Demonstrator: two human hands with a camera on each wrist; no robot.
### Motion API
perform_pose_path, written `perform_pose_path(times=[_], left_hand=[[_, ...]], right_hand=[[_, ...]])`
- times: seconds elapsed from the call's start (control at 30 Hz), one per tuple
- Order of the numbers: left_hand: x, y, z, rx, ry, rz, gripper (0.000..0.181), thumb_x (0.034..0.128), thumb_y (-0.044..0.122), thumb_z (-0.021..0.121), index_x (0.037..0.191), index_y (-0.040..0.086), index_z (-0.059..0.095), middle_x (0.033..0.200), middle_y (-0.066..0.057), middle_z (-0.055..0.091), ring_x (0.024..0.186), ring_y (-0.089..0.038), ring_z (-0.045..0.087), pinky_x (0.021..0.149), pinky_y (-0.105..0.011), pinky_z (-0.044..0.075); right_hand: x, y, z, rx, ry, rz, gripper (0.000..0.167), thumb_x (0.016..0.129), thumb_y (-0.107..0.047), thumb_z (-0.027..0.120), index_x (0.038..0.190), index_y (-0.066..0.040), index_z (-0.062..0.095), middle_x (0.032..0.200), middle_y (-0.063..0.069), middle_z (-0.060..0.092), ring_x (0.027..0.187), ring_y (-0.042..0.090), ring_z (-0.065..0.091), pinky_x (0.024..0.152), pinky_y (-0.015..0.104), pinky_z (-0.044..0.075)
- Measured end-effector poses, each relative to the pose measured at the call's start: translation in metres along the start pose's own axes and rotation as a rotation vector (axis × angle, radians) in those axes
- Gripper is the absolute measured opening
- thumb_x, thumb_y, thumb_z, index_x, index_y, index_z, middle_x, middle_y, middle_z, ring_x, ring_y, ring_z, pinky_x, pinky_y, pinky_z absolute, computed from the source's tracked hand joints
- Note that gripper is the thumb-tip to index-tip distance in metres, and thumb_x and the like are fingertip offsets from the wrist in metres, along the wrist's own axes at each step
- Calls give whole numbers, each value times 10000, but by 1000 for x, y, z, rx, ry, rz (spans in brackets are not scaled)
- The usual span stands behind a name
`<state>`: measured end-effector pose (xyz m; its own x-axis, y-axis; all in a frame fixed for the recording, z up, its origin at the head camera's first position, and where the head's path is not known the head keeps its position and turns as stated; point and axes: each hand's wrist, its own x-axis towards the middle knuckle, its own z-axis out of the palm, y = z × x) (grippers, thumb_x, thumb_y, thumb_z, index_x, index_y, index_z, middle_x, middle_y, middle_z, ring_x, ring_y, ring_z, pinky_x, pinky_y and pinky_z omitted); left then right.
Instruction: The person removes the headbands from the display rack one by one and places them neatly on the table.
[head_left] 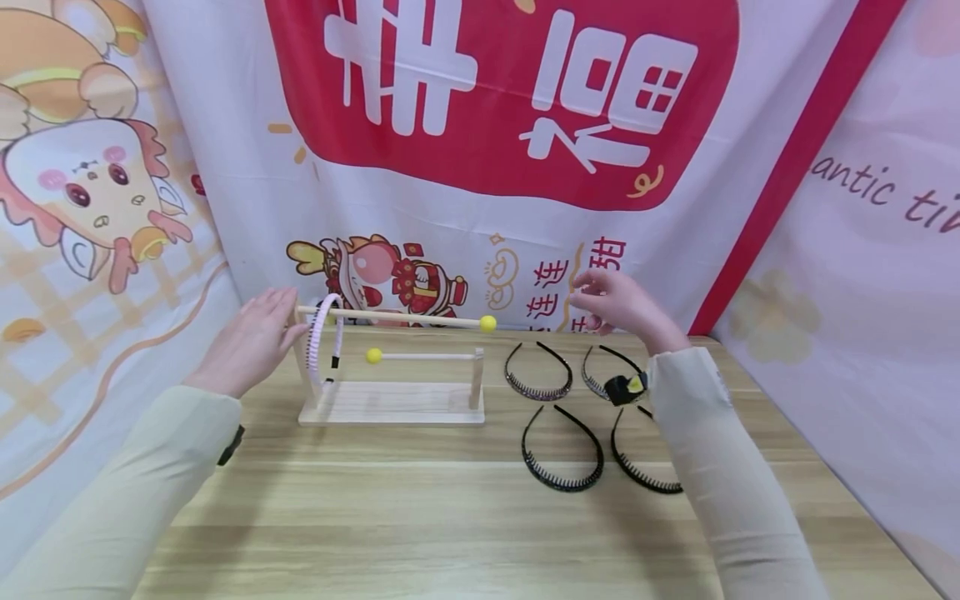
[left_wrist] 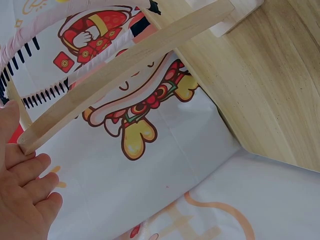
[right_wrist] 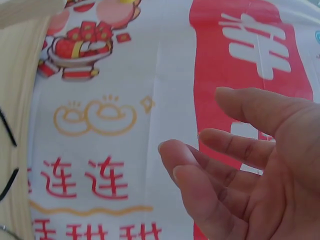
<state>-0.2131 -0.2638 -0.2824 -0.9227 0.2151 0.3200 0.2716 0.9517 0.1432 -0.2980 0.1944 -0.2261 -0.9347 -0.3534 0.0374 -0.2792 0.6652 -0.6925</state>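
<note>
At the top of the left post of a wooden rack (head_left: 390,400), my left hand (head_left: 251,337) rests with fairly straight fingers against the wood. The left wrist view shows the post (left_wrist: 135,70) meeting the fingers of that hand (left_wrist: 30,185). A pink-wrapped headband (head_left: 317,337) with dark comb teeth hangs on the rack's upper rod (head_left: 405,317), close to the left post. My right hand (head_left: 618,304) is in the air above the headbands on the right. In the right wrist view the right hand (right_wrist: 250,175) has loosely bent fingers and holds nothing.
Black toothed headbands lie on the table right of the rack: two at the back (head_left: 540,393) and two nearer (head_left: 564,485). A lower rod (head_left: 427,357) with a yellow ball end points left. Printed cloth (head_left: 480,183) hangs behind and at both sides.
</note>
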Motion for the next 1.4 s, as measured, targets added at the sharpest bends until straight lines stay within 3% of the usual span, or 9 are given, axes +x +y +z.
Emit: perform_pose_path(times=[0.43,0.9,1.07,1.4], left_hand=[[0,-2,0,17,5,11,568,979,193,455,1364,-160,231,1375,-366,249,1277,-496,203,1092,-522,87],[-2,-2,1,33,22,29,569,953,155,506,1350,-166,255,1361,-367,272,1265,-499,227,1085,-534,108],[-2,-3,0,39,23,34,567,953,158,506,1347,-167,261,1358,-369,275,1264,-500,229,1085,-533,111],[0,-4,1,20,42,50,518,973,142,457,1344,-170,271,1344,-376,290,1259,-500,240,1092,-514,113]], right_hand=[[22,-56,29,63,42,-85,395,896,-230,616,1245,-105,480,1123,87,544,654,275,599,566,328,552],[37,-101,83,48,-47,-153,448,904,-241,607,1301,-114,445,1226,93,499,703,251,615,587,320,562],[41,-113,102,42,-74,-184,426,904,-229,607,1286,-116,453,1207,106,511,703,245,625,614,358,565],[50,-134,134,77,-76,-244,397,882,-198,638,1241,-124,484,1103,89,547,571,200,592,497,278,547]])
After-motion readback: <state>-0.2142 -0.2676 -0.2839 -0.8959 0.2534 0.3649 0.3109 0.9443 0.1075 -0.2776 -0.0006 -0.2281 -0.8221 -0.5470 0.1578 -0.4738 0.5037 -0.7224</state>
